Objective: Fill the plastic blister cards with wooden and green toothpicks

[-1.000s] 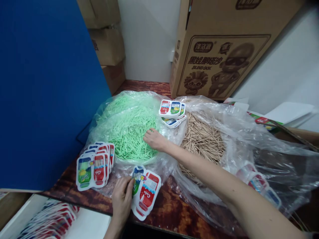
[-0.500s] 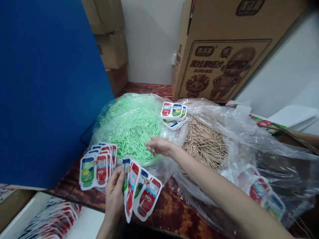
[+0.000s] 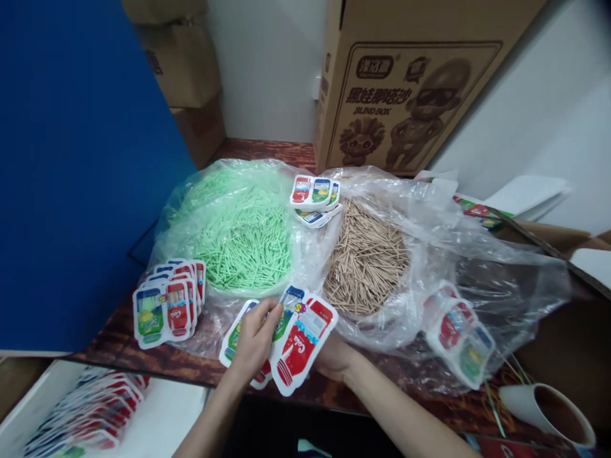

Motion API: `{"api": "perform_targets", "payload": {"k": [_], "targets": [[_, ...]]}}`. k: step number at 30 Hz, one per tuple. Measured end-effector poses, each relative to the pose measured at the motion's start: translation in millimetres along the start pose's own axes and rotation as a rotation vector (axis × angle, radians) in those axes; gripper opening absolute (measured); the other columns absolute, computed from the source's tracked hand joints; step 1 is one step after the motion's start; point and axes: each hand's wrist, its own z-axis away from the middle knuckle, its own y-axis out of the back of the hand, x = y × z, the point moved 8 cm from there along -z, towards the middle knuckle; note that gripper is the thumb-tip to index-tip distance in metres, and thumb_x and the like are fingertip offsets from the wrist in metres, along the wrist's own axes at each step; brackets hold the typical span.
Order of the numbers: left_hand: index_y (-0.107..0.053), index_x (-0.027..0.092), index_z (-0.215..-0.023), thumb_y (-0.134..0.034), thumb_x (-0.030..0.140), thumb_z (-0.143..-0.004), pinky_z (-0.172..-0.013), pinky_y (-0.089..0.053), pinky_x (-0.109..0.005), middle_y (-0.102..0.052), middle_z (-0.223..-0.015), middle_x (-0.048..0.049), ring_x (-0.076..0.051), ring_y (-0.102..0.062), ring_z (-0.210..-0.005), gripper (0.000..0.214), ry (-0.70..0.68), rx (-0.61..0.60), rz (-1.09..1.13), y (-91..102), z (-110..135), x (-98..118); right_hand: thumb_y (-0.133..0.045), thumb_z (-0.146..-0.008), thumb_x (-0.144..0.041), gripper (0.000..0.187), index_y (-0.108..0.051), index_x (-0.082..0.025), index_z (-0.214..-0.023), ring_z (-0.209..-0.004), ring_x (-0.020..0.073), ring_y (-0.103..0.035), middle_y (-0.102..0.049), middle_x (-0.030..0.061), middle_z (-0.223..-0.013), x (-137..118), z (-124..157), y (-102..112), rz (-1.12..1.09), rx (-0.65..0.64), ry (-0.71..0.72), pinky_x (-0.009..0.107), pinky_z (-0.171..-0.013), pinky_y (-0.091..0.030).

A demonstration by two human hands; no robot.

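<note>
My left hand [image 3: 258, 337] grips several flat, white-edged packets [image 3: 305, 340] printed with a red "Cola" jar and a green one, fanned out above the table's front edge. Behind the front packet is my right hand [image 3: 334, 357]; its fingers are hidden, so whether they hold anything cannot be seen. Just beyond, thin green sticks [image 3: 248, 248] fill an open clear plastic bag. To their right, short brown sticks [image 3: 367, 261] lie in a second clear bag. A stack of the same packets [image 3: 167, 302] lies left of my left hand.
More packets [image 3: 315, 194] rest between the two bags, and others [image 3: 461, 337] on the plastic at right. A white box [image 3: 176, 407] of packets stands lower left. A blue panel [image 3: 81, 178] borders the left; a large carton [image 3: 405, 95] stands behind. A paper cup [image 3: 529, 407] lies lower right.
My right hand has drawn back from the green sticks, down to behind the packets in my left hand. Those packets have shifted right and turned. The view has moved slightly.
</note>
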Motion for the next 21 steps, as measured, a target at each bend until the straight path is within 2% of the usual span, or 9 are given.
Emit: {"api": "perform_targets", "payload": {"k": [2, 5, 7, 10, 13, 17, 21], "targets": [[-0.056, 0.02, -0.066, -0.057, 0.041, -0.084, -0.055, -0.04, -0.024, -0.052, -0.058, 0.0039, -0.013, -0.048, -0.055, 0.028, 0.163, -0.039, 0.199, -15.5, 9, -14, -0.067, -0.078, -0.052, 0.037, -0.064, -0.016, -0.086, -0.047, 0.0095, -0.051, -0.061, 0.0011, -0.064, 14, 4, -1, -0.064, -0.075, -0.033, 0.02, -0.041, -0.04], [-0.056, 0.018, -0.063, -0.065, 0.044, -0.077, -0.047, -0.035, -0.021, -0.05, -0.054, 0.0048, -0.01, -0.044, -0.049, 0.031, 0.298, -0.108, 0.347, -36.2, 19, -24, -0.069, -0.076, -0.049, 0.034, -0.061, -0.016, -0.078, -0.047, 0.009, -0.051, -0.058, -0.0012, -0.061, 22, 9, -2, -0.125, -0.147, -0.039, 0.021, -0.044, -0.041], [-0.058, 0.017, -0.064, -0.069, 0.043, -0.074, -0.045, -0.033, -0.019, -0.051, -0.053, 0.0052, -0.009, -0.043, -0.046, 0.03, 0.348, -0.095, 0.427, -38.4, 20, -29, -0.071, -0.075, -0.045, 0.03, -0.06, -0.017, -0.075, -0.048, 0.0089, -0.049, -0.057, -0.0016, -0.062, 20, 12, -1, -0.103, -0.145, -0.015, 0.022, -0.045, -0.041], [-0.061, 0.017, -0.069, -0.074, 0.04, -0.069, -0.048, -0.038, -0.019, -0.056, -0.056, 0.0052, -0.009, -0.048, -0.048, 0.026, 0.353, 0.087, 0.622, -19.9, 16, -34, -0.07, -0.076, -0.037, 0.022, -0.059, -0.017, -0.076, -0.052, 0.01, -0.048, -0.054, -0.003, -0.061, 3, 21, 9, 0.007, -0.004, 0.154, 0.023, -0.05, -0.04], [-0.062, 0.017, -0.07, -0.08, 0.035, -0.062, -0.053, -0.043, -0.02, -0.062, -0.06, 0.0036, -0.01, -0.055, -0.053, 0.026, 0.35, 0.262, 0.737, 1.5, 14, -34, -0.059, -0.084, -0.031, 0.013, -0.058, -0.019, -0.08, -0.067, 0.014, -0.055, -0.058, -0.0012, -0.07, -16, 37, 23, 0.198, 0.226, 0.387, 0.028, -0.066, -0.043], [-0.063, 0.016, -0.065, -0.084, 0.029, -0.054, -0.054, -0.045, -0.02, -0.063, -0.059, 0.0034, -0.01, -0.056, -0.053, 0.027, 0.398, 0.293, 0.759, 7.6, 17, -33, -0.051, -0.088, -0.023, 0.011, -0.06, -0.02, -0.082, -0.083, 0.0181, -0.058, -0.063, 0.0017, -0.081, -13, 52, 30, 0.457, 0.408, 0.473, 0.031, -0.08, -0.041], [-0.064, 0.017, -0.066, -0.082, 0.028, -0.055, -0.055, -0.047, -0.02, -0.065, -0.06, 0.003, -0.01, -0.058, -0.054, 0.024, 0.421, 0.303, 0.749, 8.9, 23, -40, -0.048, -0.091, -0.022, 0.014, -0.061, -0.02, -0.085, -0.087, 0.0187, -0.057, -0.062, 0.0024, -0.085, -7, 59, 33, 0.517, 0.487, 0.517, 0.03, -0.082, -0.04]]}}
